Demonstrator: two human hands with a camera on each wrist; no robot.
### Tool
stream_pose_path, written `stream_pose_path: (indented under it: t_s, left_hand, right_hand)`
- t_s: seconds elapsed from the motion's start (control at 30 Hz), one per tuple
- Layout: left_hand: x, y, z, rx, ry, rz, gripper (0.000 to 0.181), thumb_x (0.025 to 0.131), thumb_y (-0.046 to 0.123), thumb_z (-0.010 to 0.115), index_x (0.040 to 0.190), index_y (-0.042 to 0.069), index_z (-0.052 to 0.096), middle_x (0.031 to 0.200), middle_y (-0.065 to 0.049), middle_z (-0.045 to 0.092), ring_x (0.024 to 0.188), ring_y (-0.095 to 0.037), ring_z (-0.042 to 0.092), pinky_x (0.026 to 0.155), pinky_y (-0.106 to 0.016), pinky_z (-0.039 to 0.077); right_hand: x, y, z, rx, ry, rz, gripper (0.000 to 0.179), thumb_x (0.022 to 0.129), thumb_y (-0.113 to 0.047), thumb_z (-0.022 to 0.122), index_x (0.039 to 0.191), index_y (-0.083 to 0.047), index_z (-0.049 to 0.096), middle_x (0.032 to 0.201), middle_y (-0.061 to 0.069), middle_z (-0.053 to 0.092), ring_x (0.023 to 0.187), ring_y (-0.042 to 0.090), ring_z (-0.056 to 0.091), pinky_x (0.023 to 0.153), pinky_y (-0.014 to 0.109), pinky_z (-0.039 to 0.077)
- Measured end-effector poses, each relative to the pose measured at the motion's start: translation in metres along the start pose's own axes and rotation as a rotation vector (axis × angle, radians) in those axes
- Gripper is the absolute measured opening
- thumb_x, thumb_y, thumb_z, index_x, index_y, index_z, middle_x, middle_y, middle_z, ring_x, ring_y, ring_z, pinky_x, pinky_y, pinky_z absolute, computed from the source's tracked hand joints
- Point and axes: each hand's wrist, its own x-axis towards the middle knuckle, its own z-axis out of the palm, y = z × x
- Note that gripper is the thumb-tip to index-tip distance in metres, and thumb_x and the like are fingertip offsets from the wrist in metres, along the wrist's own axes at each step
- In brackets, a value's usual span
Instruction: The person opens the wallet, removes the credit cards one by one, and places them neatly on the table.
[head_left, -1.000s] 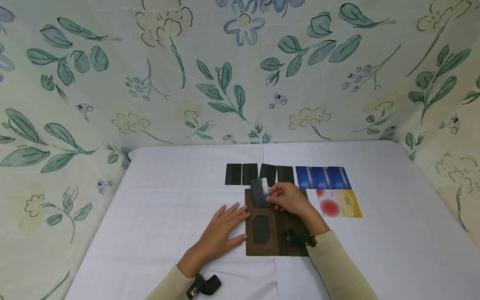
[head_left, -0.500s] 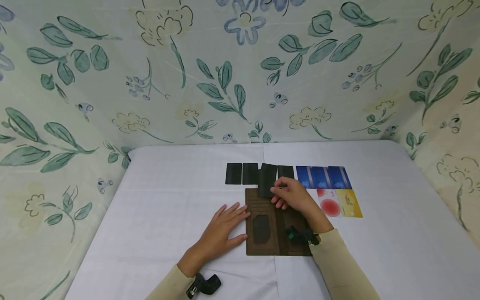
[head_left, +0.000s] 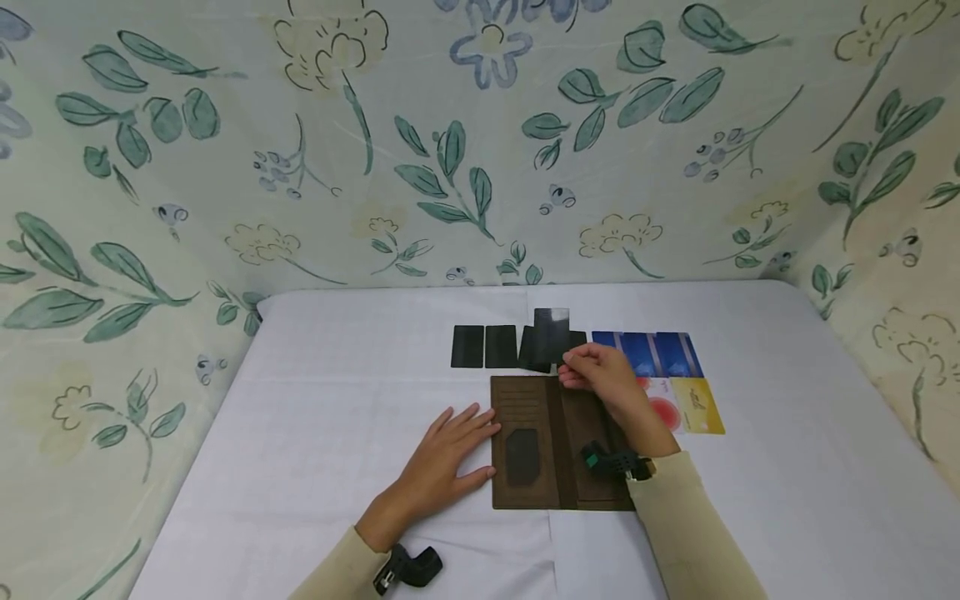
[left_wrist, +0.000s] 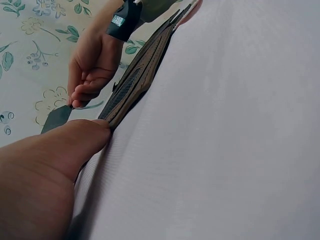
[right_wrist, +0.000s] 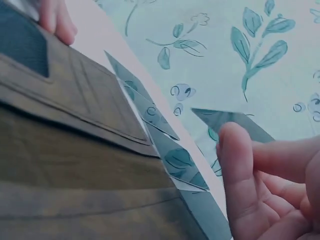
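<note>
My right hand pinches a glossy black card by its lower right corner, between thumb and fingers. In the head view the card overlaps the third and fourth cards of a row of black cards. The right wrist view shows the pinched card raised above that reflective row. A brown wallet lies open, with card slots and a dark window on its left half; my right forearm covers part of its right half. My left hand lies with fingers spread, fingertips and thumb at the wallet's left edge.
Right of the black row lie several overlapping blue cards. Below them are a white card with a red circle, partly behind my right hand, and a yellow card. A white cloth covers the table; floral fabric hangs behind.
My right hand has carried the pinched black card from over the wallet's upper left slots, away and rightward, to over the black row. My left hand has stayed in place.
</note>
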Motion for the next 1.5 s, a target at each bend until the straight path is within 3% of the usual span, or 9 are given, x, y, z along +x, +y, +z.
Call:
stream_pose_path:
  t_s: [0.3,0.57,0.8,0.97,1.2,1.5]
  left_hand:
    - [0.000,0.000,0.000,0.015,-0.018,-0.011,0.059,0.091,0.045,0.062,0.142,0.017,0.050,0.152,0.001,0.039,0.143,-0.021,0.028,0.116,-0.051,0.015]
    - [0.000,0.000,-0.003,0.017,-0.018,-0.008,0.059,0.092,0.045,0.062,0.142,0.017,0.049,0.152,0.001,0.039,0.143,-0.020,0.029,0.116,-0.051,0.017]
    - [-0.001,-0.002,0.000,0.021,0.002,0.012,0.059,0.091,0.044,0.062,0.142,0.016,0.050,0.151,0.000,0.040,0.142,-0.022,0.031,0.115,-0.053,0.019]
    - [-0.001,-0.003,-0.001,0.037,-0.009,0.008,0.059,0.092,0.046,0.060,0.142,0.018,0.049,0.152,0.001,0.039,0.143,-0.020,0.029,0.115,-0.051,0.018]
    - [-0.002,-0.003,-0.001,0.040,-0.009,0.008,0.059,0.092,0.046,0.060,0.142,0.018,0.049,0.152,0.002,0.039,0.143,-0.020,0.028,0.116,-0.051,0.017]
    - [-0.002,-0.003,0.000,0.033,-0.001,0.015,0.059,0.092,0.045,0.061,0.142,0.016,0.049,0.152,0.000,0.039,0.143,-0.021,0.029,0.116,-0.051,0.018]
  right_hand:
    - [0.025,-0.012,-0.012,0.065,0.044,0.071,0.038,0.099,-0.015,0.055,0.123,0.014,0.051,0.085,0.002,0.070,0.077,0.010,0.070,0.076,0.024,0.055]
    - [0.059,-0.020,-0.009,0.093,0.045,0.179,0.039,0.099,-0.013,0.054,0.128,0.012,0.049,0.087,0.003,0.069,0.079,0.008,0.069,0.079,0.022,0.055]
    - [0.081,-0.025,-0.002,0.092,0.069,0.226,0.037,0.099,-0.014,0.056,0.125,0.011,0.051,0.082,0.002,0.069,0.075,0.008,0.069,0.077,0.022,0.055]
    - [0.089,-0.025,0.000,-0.032,0.085,0.231,0.033,0.099,-0.018,0.055,0.118,0.009,0.055,0.080,0.004,0.068,0.069,0.008,0.068,0.071,0.022,0.056]
    - [0.090,-0.021,0.001,-0.325,0.103,0.181,0.029,0.098,-0.022,0.056,0.099,0.006,0.063,0.071,0.004,0.063,0.055,0.008,0.059,0.057,0.019,0.054]
    - [0.096,-0.018,-0.001,-0.438,0.110,0.185,0.027,0.097,-0.024,0.059,0.095,0.003,0.064,0.069,0.004,0.063,0.054,0.008,0.059,0.056,0.020,0.054]
